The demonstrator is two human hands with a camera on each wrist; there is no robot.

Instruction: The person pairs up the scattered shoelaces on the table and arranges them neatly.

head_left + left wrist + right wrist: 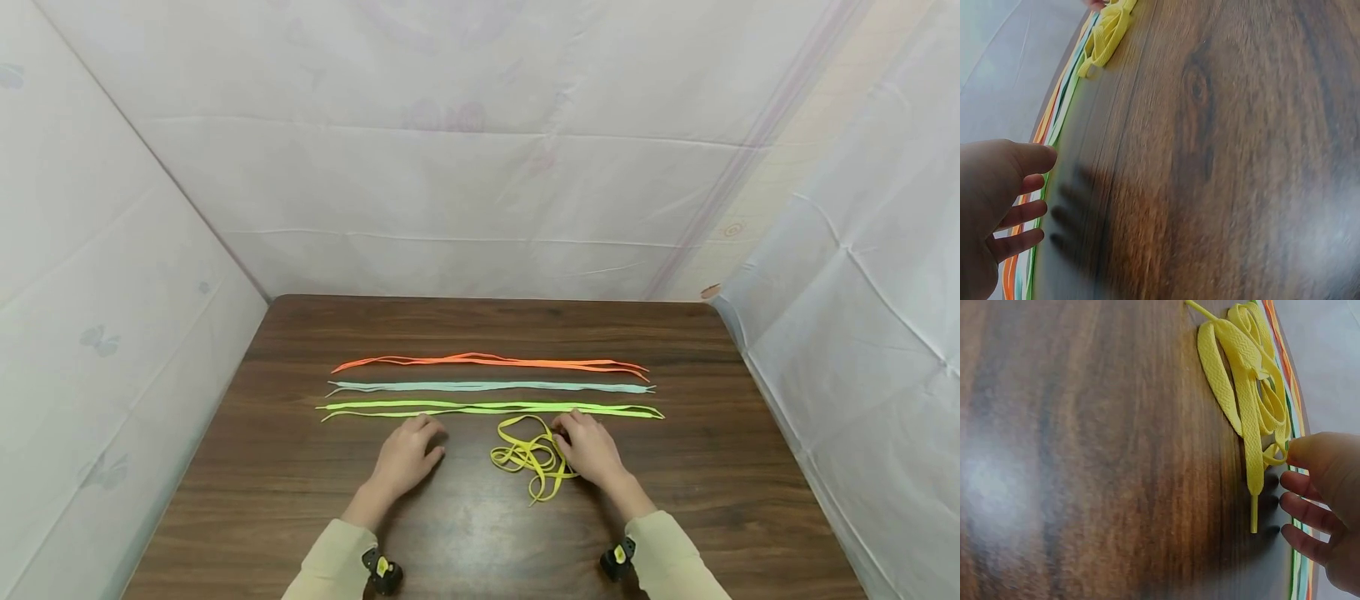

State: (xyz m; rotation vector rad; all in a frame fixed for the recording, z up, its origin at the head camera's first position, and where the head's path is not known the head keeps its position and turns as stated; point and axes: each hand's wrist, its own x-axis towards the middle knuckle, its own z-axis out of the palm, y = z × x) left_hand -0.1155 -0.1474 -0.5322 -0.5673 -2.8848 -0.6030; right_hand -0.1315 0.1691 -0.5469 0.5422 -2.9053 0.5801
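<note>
A loosely tangled yellow shoelace (534, 457) lies on the table, its loops and a narrow tip (1254, 515) plain in the right wrist view. Beside its right edge is my right hand (590, 446), fingers relaxed and spread. The thumb is right at one loop; whether it touches cannot be told. My left hand (405, 454) hovers or rests left of the tangle, apart from it, with loosely bent fingers (1025, 214) and nothing in them. Just beyond both hands stretches a lime-green shoelace pair (480, 407), laid out lengthwise.
Farther back, a light-blue shoelace pair (487, 386) and an orange shoelace pair (487, 360) run parallel to the green one. The brown wooden table (262, 483) is bordered by pale sheeting (450, 192) at the back and both sides.
</note>
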